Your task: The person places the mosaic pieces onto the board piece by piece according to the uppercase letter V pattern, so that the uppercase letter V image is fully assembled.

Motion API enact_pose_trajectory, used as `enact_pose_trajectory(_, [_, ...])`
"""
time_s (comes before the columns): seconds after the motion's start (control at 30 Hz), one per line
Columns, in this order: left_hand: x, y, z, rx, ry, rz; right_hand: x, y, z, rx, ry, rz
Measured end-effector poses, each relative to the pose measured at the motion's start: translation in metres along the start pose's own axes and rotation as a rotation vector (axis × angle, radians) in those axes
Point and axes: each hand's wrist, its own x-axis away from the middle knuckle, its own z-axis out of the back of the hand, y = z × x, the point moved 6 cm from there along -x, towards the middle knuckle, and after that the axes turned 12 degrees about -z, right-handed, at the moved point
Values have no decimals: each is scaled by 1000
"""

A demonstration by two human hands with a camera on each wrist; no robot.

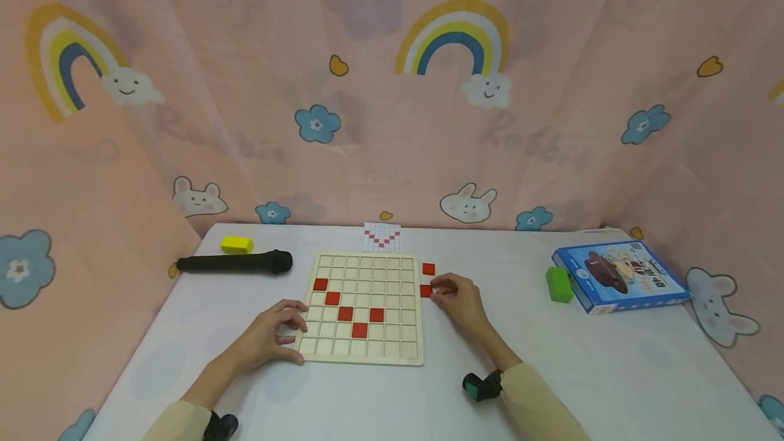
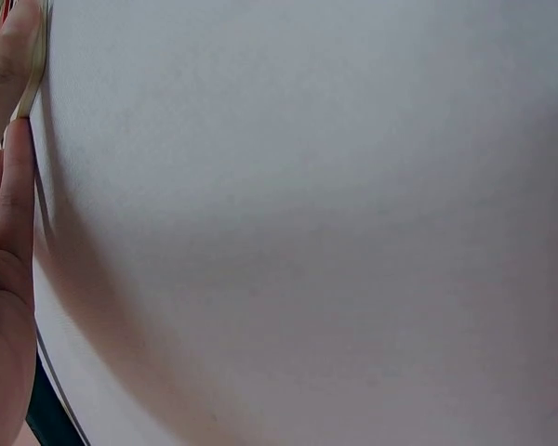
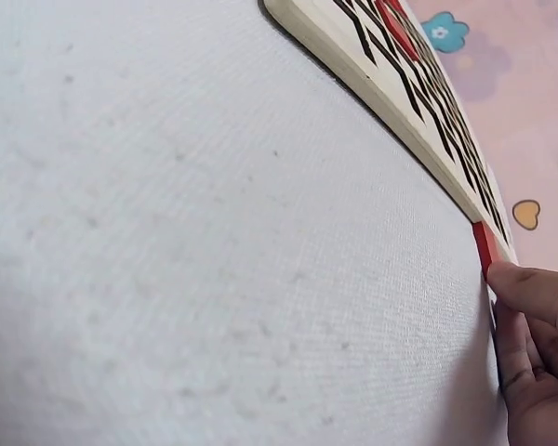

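Observation:
A square cream board (image 1: 392, 352) with a grid of shallow cells lies on the table. Several red tiles sit in its cells in a slanting V, such as the tile at the bottom (image 1: 360, 330). The left hand (image 1: 268, 335) holds the board's left edge, its thumb by the near corner and bent fingers along the side. Just beyond the right edge, the right hand (image 1: 461, 301) pinches a red tile (image 3: 484, 246) between thumb and finger. Another red tile (image 1: 429, 269) lies loose behind it. A small card (image 1: 382, 237) with a pink V pattern touches the backdrop.
A black microphone (image 1: 233, 263) and a yellow block (image 1: 236, 245) lie at the back left. Toward the right, a green block (image 1: 559, 284) leans against a blue box (image 1: 621, 276). Pink patterned cloth (image 1: 380, 155) hangs behind the white table (image 1: 367, 403).

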Motion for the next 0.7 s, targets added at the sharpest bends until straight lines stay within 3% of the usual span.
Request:
enact_pose_trajectory(0.47, [0, -1, -1, 4, 1, 5, 5, 5, 5, -111, -20, -29])
enact_pose_trajectory(0.7, [0, 0, 0, -6, 3, -11, 6, 1, 7, -103, 1, -16])
